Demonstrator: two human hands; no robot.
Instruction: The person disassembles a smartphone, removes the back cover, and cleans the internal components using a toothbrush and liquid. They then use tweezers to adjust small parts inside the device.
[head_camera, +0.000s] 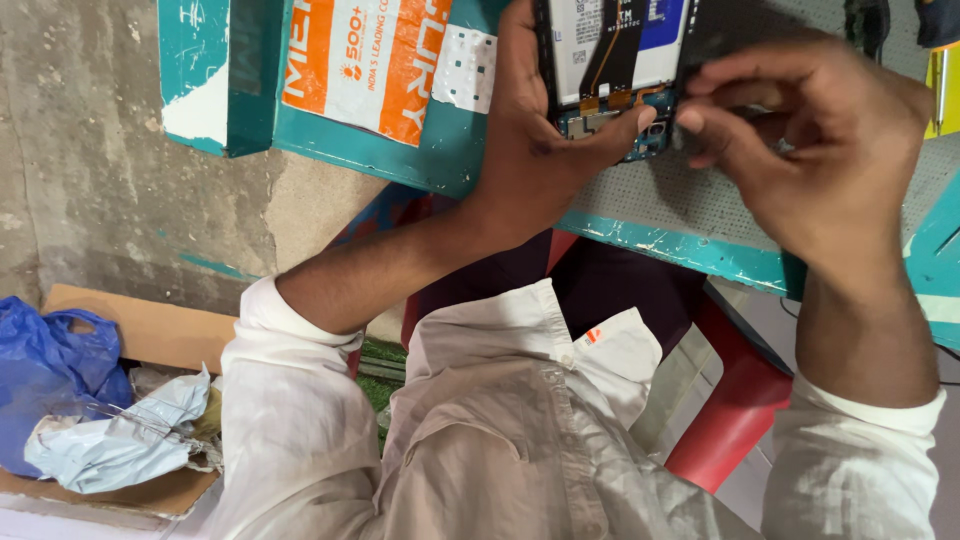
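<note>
At the far left, on the floor, a cardboard box (150, 330) holds a blue bag (50, 370) and a crumpled pale bag (120, 435). Above it, a teal bench (700, 250) runs along the top of the view, and an orange and white printed sheet (350, 60) lies on it.

Further to the right, the left hand (545, 130) rests on the bench edge and grips an opened phone (615, 60) from its left side. The fingers are closed around the phone's left edge, and the thumb (625, 128) lies across the lower end, on the small circuit board. The phone lies back side up, with the cover off, so that the battery and an orange flex cable are visible.

The right hand (810, 140) is just beside the phone's lower right corner. Its fingers are bent together, and the fingertips (700, 115) touch that corner. Whether they pinch some small part, I cannot tell. A red stool (740, 390) is under the person.
</note>
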